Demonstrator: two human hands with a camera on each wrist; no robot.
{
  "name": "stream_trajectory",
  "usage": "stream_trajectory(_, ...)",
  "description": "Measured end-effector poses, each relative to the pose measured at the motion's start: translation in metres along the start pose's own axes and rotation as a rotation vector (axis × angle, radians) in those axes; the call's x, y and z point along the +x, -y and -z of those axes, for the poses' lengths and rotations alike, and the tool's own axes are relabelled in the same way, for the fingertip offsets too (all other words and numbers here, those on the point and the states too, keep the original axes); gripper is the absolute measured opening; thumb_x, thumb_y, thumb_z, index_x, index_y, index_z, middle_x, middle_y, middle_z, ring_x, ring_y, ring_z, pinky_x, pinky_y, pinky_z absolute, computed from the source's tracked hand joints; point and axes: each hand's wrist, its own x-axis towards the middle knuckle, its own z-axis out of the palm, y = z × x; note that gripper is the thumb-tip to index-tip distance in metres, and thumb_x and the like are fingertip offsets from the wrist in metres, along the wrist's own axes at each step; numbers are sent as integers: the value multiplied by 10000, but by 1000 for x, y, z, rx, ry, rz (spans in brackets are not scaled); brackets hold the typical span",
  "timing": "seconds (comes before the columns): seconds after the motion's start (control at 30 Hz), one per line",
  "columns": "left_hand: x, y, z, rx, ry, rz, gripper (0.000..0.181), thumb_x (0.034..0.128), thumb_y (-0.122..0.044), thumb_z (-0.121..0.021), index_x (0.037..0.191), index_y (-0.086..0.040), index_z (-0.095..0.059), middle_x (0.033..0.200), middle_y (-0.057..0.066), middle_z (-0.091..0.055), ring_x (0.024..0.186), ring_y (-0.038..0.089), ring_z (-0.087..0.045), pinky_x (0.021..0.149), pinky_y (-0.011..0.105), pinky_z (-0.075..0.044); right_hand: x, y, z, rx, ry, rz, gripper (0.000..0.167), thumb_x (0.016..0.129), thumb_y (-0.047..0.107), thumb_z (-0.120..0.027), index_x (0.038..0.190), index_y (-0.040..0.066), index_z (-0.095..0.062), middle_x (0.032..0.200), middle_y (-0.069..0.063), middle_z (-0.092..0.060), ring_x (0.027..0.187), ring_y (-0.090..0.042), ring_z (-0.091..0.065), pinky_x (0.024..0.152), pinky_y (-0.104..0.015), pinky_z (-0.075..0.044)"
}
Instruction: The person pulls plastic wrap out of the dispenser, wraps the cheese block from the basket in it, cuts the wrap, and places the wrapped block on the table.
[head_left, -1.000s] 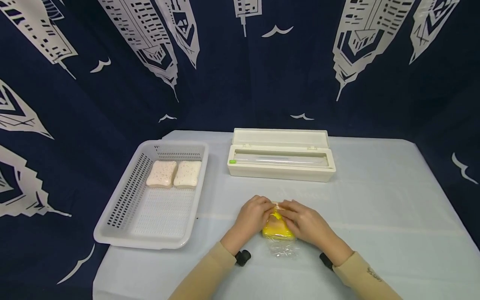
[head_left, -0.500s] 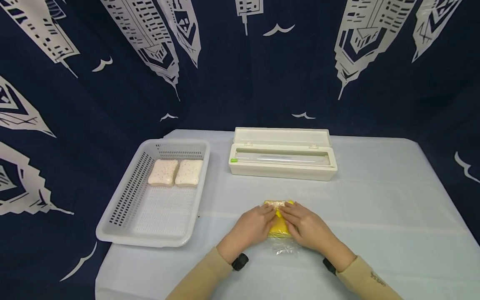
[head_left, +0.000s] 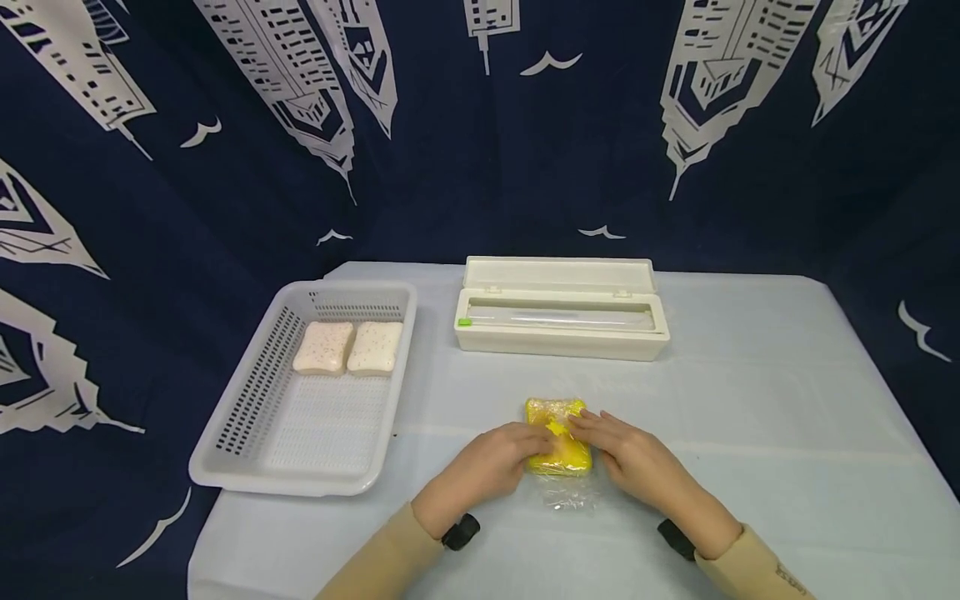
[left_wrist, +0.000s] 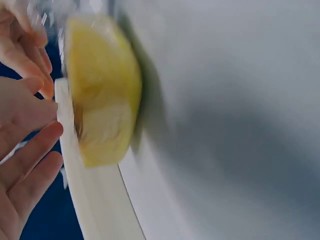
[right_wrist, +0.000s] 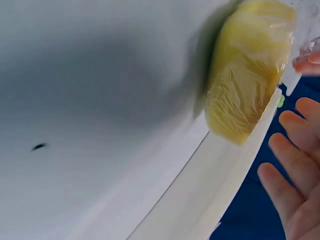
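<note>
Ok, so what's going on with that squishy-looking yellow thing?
A person has their left hand and right hand at a yellow block wrapped in clear plastic, with loose plastic sticking out at the near side. Neither hand seems to grip it. Behind it is a long cream box with its lid open. Two pale, speckled blocks lie in the white basket on the left.

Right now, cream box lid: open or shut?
Open. The lid stands back behind the cream box, leaving the inside exposed in the head view.
</note>
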Motion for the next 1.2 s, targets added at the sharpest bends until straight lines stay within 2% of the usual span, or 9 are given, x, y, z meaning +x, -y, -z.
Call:
stream_trajectory(0.1, -3, -4, -6, 74, -2, -55, 379, 851, 87, -672, 1159, -134, -677, 1300, 10, -608, 1215, 151, -568, 1004, 181, -462, -7, 4, 1, -43, 47, 19, 522, 687, -110, -803, 1176, 44, -706, 1256, -112, -679, 1143, -322, -653, 907, -431, -543)
stream_trajectory(0.23, -2, -11, -17, 180, 12, -78, 466, 747, 11, -815, 1123, -160, -600, 1246, 15, -541, 1153, 143, -529, 963, 146, -456, -17, 9, -1, -102, 98, 49, 628, 600, -16, -895, 1187, 39, -679, 1295, -135, -643, 1195, -329, -619, 903, -418, -550)
stream_trajectory(0.33, 0, -14, -23, 224, 12, -92, 485, 713, -97, -875, 1086, -170, -575, 1203, 10, -516, 1107, 130, -506, 936, 138, -455, -19, 11, -3, -102, 108, 52, 590, 559, 49, -929, 1095, 53, -684, 1282, -138, -631, 1183, -336, -618, 873, -401, -565)
stream_trajectory(0.43, 1, -16, -25, 230, -5, -97, 446, 714, -156, -884, 1031, -174, -571, 1166, 4, -522, 1065, 119, -503, 889, 128, -460, -18, 12, -5, -69, 115, 53, 508, 574, 143, -935, 1009, 79, -680, 1265, -139, -628, 1165, -334, -624, 872, -394, -568)
stream_trajectory(0.57, 2, -15, -22, 198, -18, -92, 327, 787, -229, -837, 995, -188, -589, 1135, -17, -543, 1026, 98, -515, 820, 103, -452, -15, 11, -6, -46, 101, 76, 428, 629, 260, -907, 951, 86, -683, 1236, -134, -640, 1124, -315, -646, 856, -379, -574)
stream_trajectory(0.7, 4, -12, -17, 113, -22, -79, 211, 875, -311, -739, 993, -186, -616, 1045, -53, -567, 928, 52, -513, 769, 84, -428, -12, 11, -8, -36, 46, 90, 362, 671, 325, -874, 886, 93, -699, 1156, -112, -683, 1052, -277, -679, 823, -348, -583)
stream_trajectory(0.9, 12, -7, -13, -55, -35, 5, 161, 955, -316, -638, 916, -160, -635, 850, -86, -590, 722, -4, -456, 663, 79, -383, -3, 10, -8, 13, -12, 51, 184, 763, 272, -814, 834, 120, -739, 1028, -67, -736, 940, -229, -714, 769, -341, -589)
stream_trajectory(1.07, 19, -4, -15, -129, -108, 81, 217, 978, -318, -601, 862, -134, -609, 768, -62, -549, 640, 3, -410, 581, 83, -327, 7, 8, -10, 46, -43, 10, 99, 779, 196, -808, 828, 136, -748, 852, 30, -729, 775, -98, -684, 680, -250, -563)
stream_trajectory(1.2, 24, -3, -19, -147, -176, 147, 194, 958, -277, -648, 848, -124, -604, 779, -52, -535, 639, -6, -420, 566, 77, -338, 14, 5, -12, 77, -48, -91, 104, 762, 209, -823, 771, 166, -730, 758, 93, -687, 692, -24, -624, 629, -202, -523)
